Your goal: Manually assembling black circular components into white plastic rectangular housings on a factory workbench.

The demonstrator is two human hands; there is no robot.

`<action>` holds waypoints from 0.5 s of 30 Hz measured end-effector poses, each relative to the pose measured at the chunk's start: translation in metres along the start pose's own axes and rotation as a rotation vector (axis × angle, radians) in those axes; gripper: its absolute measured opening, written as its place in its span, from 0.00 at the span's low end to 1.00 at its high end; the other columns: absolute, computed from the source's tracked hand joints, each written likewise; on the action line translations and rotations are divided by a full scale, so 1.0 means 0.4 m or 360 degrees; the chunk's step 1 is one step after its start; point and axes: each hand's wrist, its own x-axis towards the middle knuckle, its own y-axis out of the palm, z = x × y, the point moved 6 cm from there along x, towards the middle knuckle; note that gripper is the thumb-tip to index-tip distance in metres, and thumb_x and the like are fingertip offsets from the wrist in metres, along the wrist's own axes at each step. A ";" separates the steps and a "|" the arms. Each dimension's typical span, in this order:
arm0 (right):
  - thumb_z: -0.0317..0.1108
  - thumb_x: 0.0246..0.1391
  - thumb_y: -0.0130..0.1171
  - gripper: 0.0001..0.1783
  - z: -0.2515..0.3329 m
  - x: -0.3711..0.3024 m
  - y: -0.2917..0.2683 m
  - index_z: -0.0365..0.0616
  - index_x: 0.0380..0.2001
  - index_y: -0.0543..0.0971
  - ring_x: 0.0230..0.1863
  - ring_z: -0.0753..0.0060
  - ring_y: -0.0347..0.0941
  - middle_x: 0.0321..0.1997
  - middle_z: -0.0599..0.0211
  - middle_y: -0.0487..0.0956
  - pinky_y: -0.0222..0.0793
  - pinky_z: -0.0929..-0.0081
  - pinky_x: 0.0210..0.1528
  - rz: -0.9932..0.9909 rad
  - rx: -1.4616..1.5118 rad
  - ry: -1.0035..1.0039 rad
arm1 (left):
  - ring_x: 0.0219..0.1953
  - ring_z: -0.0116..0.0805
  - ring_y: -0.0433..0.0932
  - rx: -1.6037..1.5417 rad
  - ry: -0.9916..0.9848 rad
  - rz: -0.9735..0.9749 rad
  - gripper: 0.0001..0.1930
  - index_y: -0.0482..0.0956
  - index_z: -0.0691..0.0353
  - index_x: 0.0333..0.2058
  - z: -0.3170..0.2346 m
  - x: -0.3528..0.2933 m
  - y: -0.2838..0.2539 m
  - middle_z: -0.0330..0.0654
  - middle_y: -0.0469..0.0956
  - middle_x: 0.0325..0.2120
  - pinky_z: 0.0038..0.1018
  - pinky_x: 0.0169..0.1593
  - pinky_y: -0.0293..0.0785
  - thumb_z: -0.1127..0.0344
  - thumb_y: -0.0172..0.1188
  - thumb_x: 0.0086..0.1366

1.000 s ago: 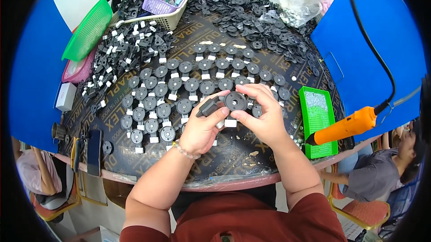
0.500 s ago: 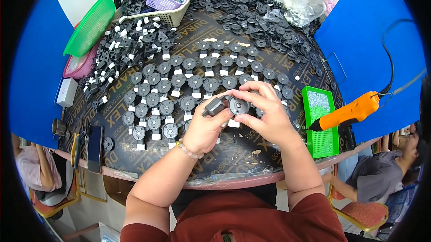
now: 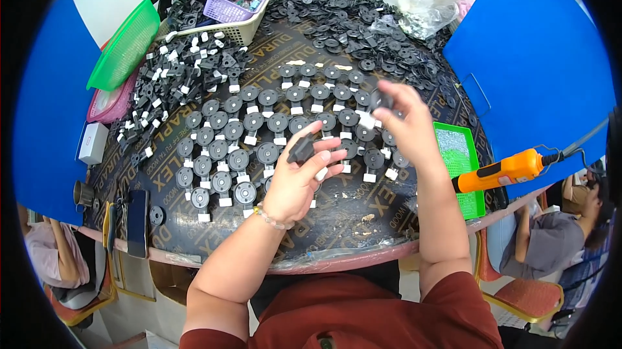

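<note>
My left hand [image 3: 299, 177] is above the near middle of the table, its fingers curled loosely around a black block-shaped plastic part [image 3: 300, 149]. Farther right and higher up, my right hand [image 3: 409, 119] pinches a dark round plastic disc piece [image 3: 381, 100] between thumb and fingers; it is partly hidden and smeared. Beneath both hands lie curved rows of black round disc pieces [image 3: 245, 191], each with a small white block at its lower end. The white block [image 3: 367, 120] right below the right fingertips cannot be clearly tied to the held piece.
Loose black discs [image 3: 337, 15] are heaped at the back, black-and-white parts [image 3: 188, 70] at the back left. On the right, an orange electric screwdriver [image 3: 502, 173] hangs over a green tray [image 3: 477, 203] of small metal bits. A phone [image 3: 138, 223] lies near the left edge.
My hands have parted. The right one has moved up and to the right with the disc piece, while the left has stayed near its place with the black part. The electric screwdriver has swung slightly.
</note>
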 end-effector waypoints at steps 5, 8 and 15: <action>0.29 0.46 0.66 0.27 -0.126 0.107 -0.033 0.39 0.53 0.77 0.55 0.52 0.72 0.53 0.52 0.75 0.66 0.64 0.60 -0.0409 -0.0482 0.0119 | 0.50 0.51 0.78 -0.0257 -0.0045 -0.0002 0.27 0.59 0.61 0.63 0.005 -0.002 -0.010 0.56 0.75 0.49 0.42 0.51 0.77 0.67 0.48 0.65; 0.29 0.44 0.67 0.28 -0.242 0.195 -0.008 0.42 0.53 0.78 0.58 0.51 0.71 0.54 0.51 0.75 0.65 0.62 0.62 -0.0332 -0.0662 0.0245 | 0.46 0.50 0.79 -0.0340 -0.0082 0.0196 0.26 0.62 0.64 0.61 0.009 0.003 -0.010 0.53 0.75 0.47 0.38 0.47 0.78 0.65 0.50 0.65; 0.23 0.44 0.69 0.33 -0.430 0.246 0.071 0.39 0.57 0.75 0.57 0.62 0.75 0.55 0.56 0.79 0.68 0.69 0.59 0.0362 -0.0488 0.0578 | 0.33 0.39 0.81 -0.0063 -0.0183 0.0117 0.24 0.61 0.64 0.63 0.012 0.005 0.002 0.46 0.77 0.33 0.28 0.32 0.75 0.63 0.51 0.71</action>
